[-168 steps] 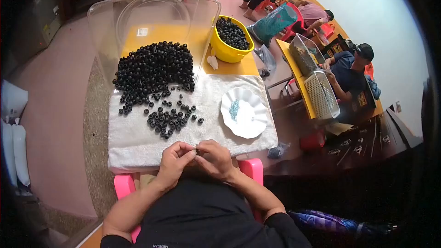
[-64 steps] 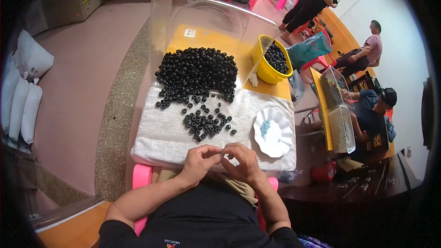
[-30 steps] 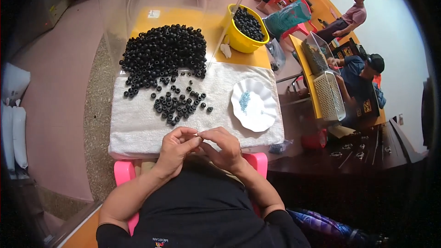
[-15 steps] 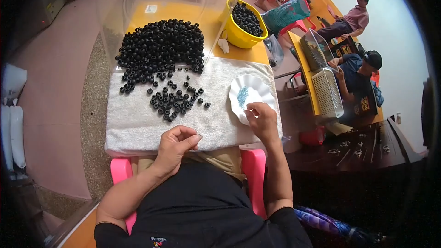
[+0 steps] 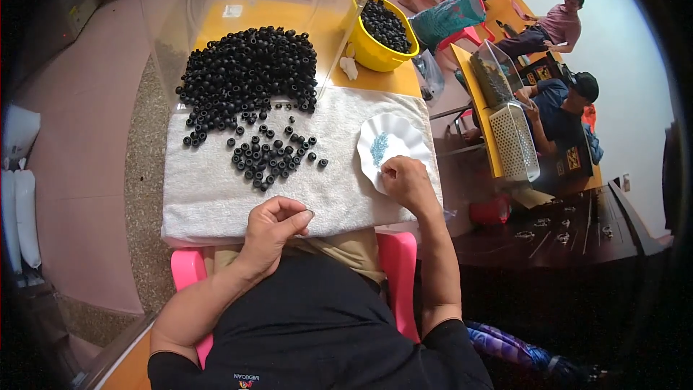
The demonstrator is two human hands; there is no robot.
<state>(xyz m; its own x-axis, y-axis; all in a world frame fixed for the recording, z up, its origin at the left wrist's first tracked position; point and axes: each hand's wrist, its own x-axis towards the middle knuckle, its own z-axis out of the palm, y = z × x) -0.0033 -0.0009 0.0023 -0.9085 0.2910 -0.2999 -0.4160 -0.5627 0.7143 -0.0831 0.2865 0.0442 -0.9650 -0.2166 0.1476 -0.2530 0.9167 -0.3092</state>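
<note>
My left hand (image 5: 273,230) is closed in a pinch over the near edge of the white towel (image 5: 206,206). Whatever sits between its thumb and forefinger is too small to name. At the right, my right hand (image 5: 409,186) bends down over a white scalloped plate (image 5: 408,133), fingertips together by its near rim, hiding what they may hold. Tiny light-blue pieces (image 5: 379,148) lie in a small heap on the plate, just beyond those fingers. Several round black beads with holes (image 5: 267,162) are scattered on the towel ahead of my left hand.
A big pile of black beads (image 5: 249,72) spills from a clear plastic bin (image 5: 162,36) lying across the far side. A yellow tub (image 5: 375,58) of black pieces stands far right. Pink chair arms (image 5: 401,267) flank me. Two people work at tables (image 5: 484,130) on the right.
My right hand has shifted slightly left over the plate, and its fingers have curled in more. My left hand keeps its pinch. The whole view has drifted a little.
</note>
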